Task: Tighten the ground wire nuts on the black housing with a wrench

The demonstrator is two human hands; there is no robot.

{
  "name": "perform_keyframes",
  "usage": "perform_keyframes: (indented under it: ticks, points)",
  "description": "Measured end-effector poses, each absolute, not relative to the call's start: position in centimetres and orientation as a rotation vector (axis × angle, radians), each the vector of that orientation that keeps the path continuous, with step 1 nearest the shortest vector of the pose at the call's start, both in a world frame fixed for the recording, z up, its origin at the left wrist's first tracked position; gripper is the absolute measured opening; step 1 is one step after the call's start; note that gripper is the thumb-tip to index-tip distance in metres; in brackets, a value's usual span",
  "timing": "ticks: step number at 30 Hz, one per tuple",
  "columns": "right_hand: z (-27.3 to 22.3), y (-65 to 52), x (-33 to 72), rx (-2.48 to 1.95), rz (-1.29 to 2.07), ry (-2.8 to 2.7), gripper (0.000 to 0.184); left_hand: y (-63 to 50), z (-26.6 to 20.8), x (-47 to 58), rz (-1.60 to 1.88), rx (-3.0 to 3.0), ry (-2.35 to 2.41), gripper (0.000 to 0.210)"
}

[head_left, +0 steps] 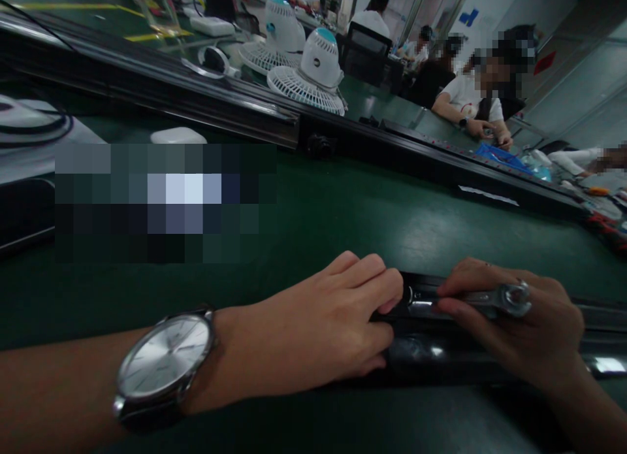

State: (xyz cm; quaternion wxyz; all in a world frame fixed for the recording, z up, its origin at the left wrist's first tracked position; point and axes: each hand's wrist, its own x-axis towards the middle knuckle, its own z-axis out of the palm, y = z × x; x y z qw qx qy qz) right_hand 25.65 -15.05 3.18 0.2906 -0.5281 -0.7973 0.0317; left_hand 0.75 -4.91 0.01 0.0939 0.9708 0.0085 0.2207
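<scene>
A spanner (504, 300) is pinched between the thumb and fingers of my right hand (536, 330), its open-jaw end lying towards the back of the hand. The spanner's other end reaches left to a small shiny metal piece on a long glossy black bar (435, 353). My left hand (343, 317), with a round silver watch (169, 356) on its wrist, is closed with curled fingers around the bar's left part. The fingertips there are partly hidden, and the right hand covers part of the bar.
The bar lies on a dark green table (318, 212). Behind it runs a black raised rail (416, 147). Two white fans (321, 62) stand beyond, and a white case (179, 136) sits at left. A person (473, 101) works across the table; another area is pixelated.
</scene>
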Motion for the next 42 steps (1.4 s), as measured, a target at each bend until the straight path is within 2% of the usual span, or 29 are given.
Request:
perform_keyframes:
  ticks: [11, 17, 25, 37, 42]
  points:
    - [3.0, -14.6, 25.4, -1.278, 0.178, -2.221, 0.005, -4.8, 0.1, 0.7, 0.64, 2.897, 0.032, 0.017]
    - [3.6, -14.5, 26.5, -1.111, 0.269, -2.295, 0.017, -4.9, 0.1, 0.7, 0.649, 2.9, 0.03, 0.015]
    - [3.3, -14.9, 25.9, -1.324, 0.155, -2.148, 0.004, -4.9, -0.1, 0.8, 0.649, 2.891, 0.024, 0.017]
    - [3.0, -15.2, 25.1, -1.387, 0.02, -2.116, 0.007, -4.9, 0.1, 0.8, 0.683, 2.88, 0.04, 0.017]
    - [3.1, -14.9, 24.7, -1.329, 0.086, -2.132, 0.007, -4.9, 0.1, 0.7, 0.664, 2.892, 0.025, 0.017]
